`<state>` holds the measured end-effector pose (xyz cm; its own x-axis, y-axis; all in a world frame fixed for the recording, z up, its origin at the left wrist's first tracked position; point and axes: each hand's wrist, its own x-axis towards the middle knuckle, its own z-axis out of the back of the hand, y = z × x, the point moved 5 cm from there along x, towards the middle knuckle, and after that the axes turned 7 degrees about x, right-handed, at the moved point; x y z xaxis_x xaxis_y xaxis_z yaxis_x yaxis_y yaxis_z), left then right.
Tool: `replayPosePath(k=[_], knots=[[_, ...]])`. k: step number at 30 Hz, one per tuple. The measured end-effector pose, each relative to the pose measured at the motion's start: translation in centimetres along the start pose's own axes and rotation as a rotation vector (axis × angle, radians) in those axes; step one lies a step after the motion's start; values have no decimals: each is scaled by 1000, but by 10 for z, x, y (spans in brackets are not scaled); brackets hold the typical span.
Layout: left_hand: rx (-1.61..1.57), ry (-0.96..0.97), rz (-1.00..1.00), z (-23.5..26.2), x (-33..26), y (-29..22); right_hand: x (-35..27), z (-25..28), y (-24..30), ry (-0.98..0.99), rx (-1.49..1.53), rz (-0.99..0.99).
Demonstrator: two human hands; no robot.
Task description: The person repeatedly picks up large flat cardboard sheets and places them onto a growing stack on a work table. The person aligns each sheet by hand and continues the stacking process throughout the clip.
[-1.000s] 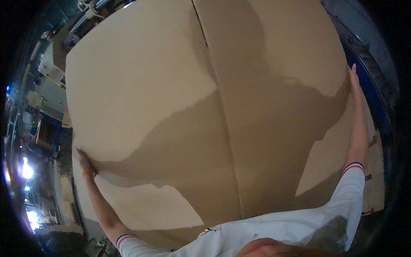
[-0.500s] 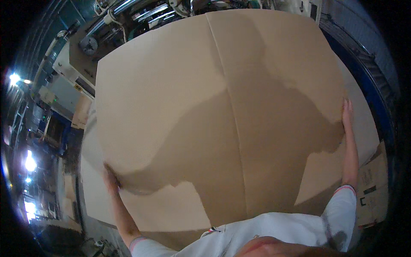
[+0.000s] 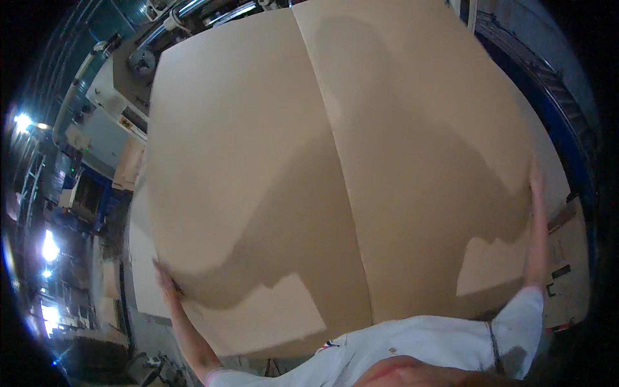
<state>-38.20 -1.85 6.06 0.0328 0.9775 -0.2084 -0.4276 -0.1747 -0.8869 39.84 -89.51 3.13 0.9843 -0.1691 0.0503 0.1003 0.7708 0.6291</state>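
Note:
A very large flat sheet of brown cardboard [image 3: 271,148] with a crease down its middle fills most of the view. My left hand [image 3: 165,278] grips its lower left edge. On the far side, my right hand [image 3: 535,182] holds its right edge, arm stretched out in a white sleeve. The shadow of my arms and body falls across the sheet. More cardboard sheets [image 3: 143,284] lie under it, their edges showing at the left and right.
Grey industrial machinery [image 3: 122,84] with rollers stands at the upper left. A blue frame [image 3: 567,142] runs along the right. Bright lamps [image 3: 48,245] shine at the far left, over a dark floor with equipment.
The cardboard sheet has shifted right and away from me, uncovering the machinery at the upper left. Both hands moved with it: the left inward, the right lower on the edge.

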Motion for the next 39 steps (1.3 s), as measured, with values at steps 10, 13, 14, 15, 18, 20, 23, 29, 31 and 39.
replayPosePath(k=[10, 13, 14, 15, 18, 20, 23, 29, 31, 39], knots=[[1148, 186, -941, -140, -126, 32, -220, -131, 153, 69, 33, 968], [1095, 432, -1101, -159, -241, 65, -347, -130, 128, 470, -222, 986], [1099, 403, -1098, -161, -251, 70, -358, -129, 130, 467, -192, 983], [1103, 376, -1095, -168, -253, 76, -366, -134, 129, 464, -163, 977], [1065, 273, -1142, -188, -224, 81, -354, -153, 126, 379, -132, 1016], [1074, 193, -1182, -199, -197, 91, -334, -171, 133, 375, -152, 1052], [1111, 101, -1242, -213, -168, 86, -317, -192, 146, 422, -198, 1077], [1118, 145, -1393, -220, -153, 49, -296, -197, 154, 294, -255, 1345], [1196, 178, -1501, -216, -155, 38, -292, -194, 154, 211, -299, 1487], [832, 67, -1757, -184, -181, -18, -269, -82, 202, -191, 57, 1447]])
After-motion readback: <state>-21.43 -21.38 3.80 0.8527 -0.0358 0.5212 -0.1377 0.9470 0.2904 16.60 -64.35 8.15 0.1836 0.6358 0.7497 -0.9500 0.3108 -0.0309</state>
